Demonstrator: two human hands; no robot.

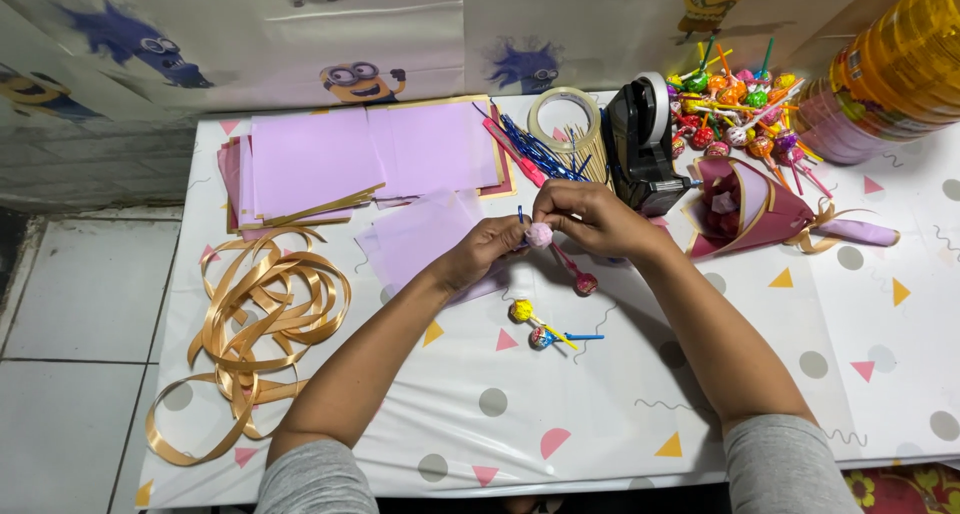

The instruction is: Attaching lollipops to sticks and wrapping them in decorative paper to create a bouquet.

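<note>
**Two hands meet on one pink lollipop**

Both bare hands come together at the centre of the frame, above the white plastic tablecloth with coloured dots and triangles (620, 414). The left hand (487, 254) and the right hand (590, 217) each pinch the small round lollipop in pale pink wrapping (540, 236), which sits right between their fingertips, held up off the cloth. Both grips are closed on it. A thin blue stick (520, 217) shows just above the left fingers.

Just below the right hand lies a dark pink lollipop on a pink stick (584, 283). Lower centre, two more wrapped lollipops, one yellow (521, 311) and one multicoloured (541, 338), lie side by side, apart from the hands.

Under and behind the left hand rests a loose sheet of lilac tissue paper (415, 239); a stack of lilac and pink paper squares (350, 159) fills the upper left of the table. A tangle of gold satin ribbon (265, 319) sprawls at the left edge. Upper centre stand a roll of clear tape (563, 119) and a black tape dispenser (640, 144). To the right lie a finished maroon paper bouquet cone (745, 214) and a heap of colourful lollipops (735, 109).
</note>
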